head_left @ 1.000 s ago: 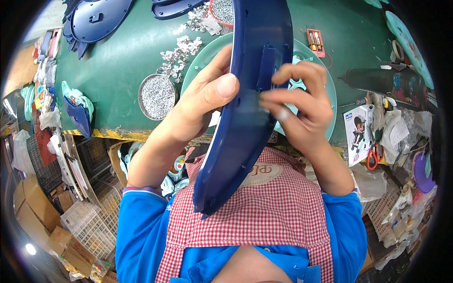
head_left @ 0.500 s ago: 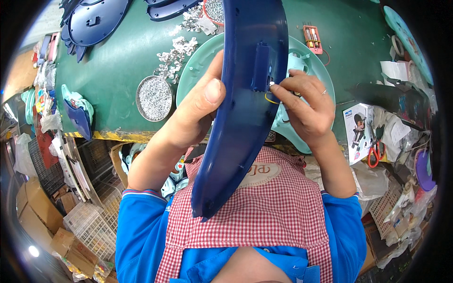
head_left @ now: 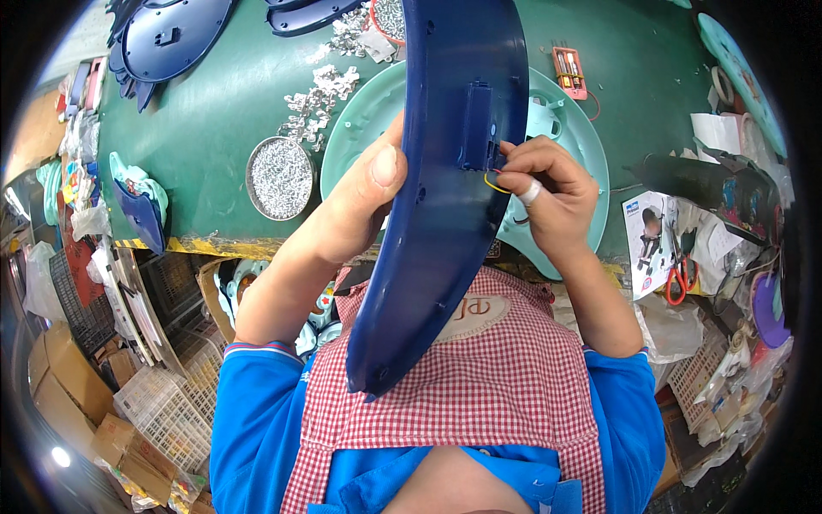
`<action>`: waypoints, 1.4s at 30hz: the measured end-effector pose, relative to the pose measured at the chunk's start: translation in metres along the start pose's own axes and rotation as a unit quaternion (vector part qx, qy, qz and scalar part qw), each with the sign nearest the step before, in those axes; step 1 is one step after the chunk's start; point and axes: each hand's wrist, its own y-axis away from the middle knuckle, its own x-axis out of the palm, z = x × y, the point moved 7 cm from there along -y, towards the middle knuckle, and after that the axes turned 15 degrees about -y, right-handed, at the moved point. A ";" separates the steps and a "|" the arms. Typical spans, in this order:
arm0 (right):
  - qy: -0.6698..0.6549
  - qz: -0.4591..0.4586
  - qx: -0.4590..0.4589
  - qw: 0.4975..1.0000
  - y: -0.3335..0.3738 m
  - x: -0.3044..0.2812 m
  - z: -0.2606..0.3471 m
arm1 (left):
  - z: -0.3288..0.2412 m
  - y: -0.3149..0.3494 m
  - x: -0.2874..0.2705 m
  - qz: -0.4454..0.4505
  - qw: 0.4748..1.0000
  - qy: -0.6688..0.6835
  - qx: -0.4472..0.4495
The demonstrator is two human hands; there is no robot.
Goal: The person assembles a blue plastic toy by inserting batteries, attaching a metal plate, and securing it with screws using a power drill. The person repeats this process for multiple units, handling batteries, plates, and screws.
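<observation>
A dark blue curved plastic panel (head_left: pixel 437 248) is held up on edge in front of me, its hollow side facing me. My left hand (head_left: pixel 364 193) grips its left edge, thumb in front; the other fingers are hidden behind it. On the panel's inner face sits a raised rectangular compartment (head_left: pixel 477 126). Beside its lower end my right hand (head_left: pixel 561 193), white tape around the thumb, pinches thin yellow and red wires (head_left: pixel 495 186) between thumb and fingertips. Behind the panel a round teal plastic part (head_left: pixel 582 163) lies on the table.
Around the green table (head_left: pixel 214 94) stand a round tin of small screws (head_left: pixel 281 178), a pile of metal clips (head_left: pixel 318 103) and more dark blue panels (head_left: pixel 175 43). To the right are a small orange battery holder (head_left: pixel 568 71), a printed card (head_left: pixel 649 240) and red-handled scissors (head_left: pixel 681 281).
My right hand has shifted slightly down, its fingers regrouped and the taped thumb now turned into view. Red wire now shows beside the yellow. The left hand has stayed nearly still.
</observation>
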 end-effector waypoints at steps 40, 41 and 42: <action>-0.269 -0.134 0.304 0.904 -0.033 -0.050 -0.009 | 0.044 -0.057 -0.213 -0.392 0.812 -0.432 0.001; -0.262 -0.137 0.309 0.904 -0.032 -0.042 -0.008 | 0.031 -0.055 -0.172 -0.322 0.869 -0.371 0.062; -0.264 -0.128 0.329 0.898 -0.031 -0.036 -0.008 | 0.017 -0.051 -0.131 -0.248 0.912 -0.303 0.123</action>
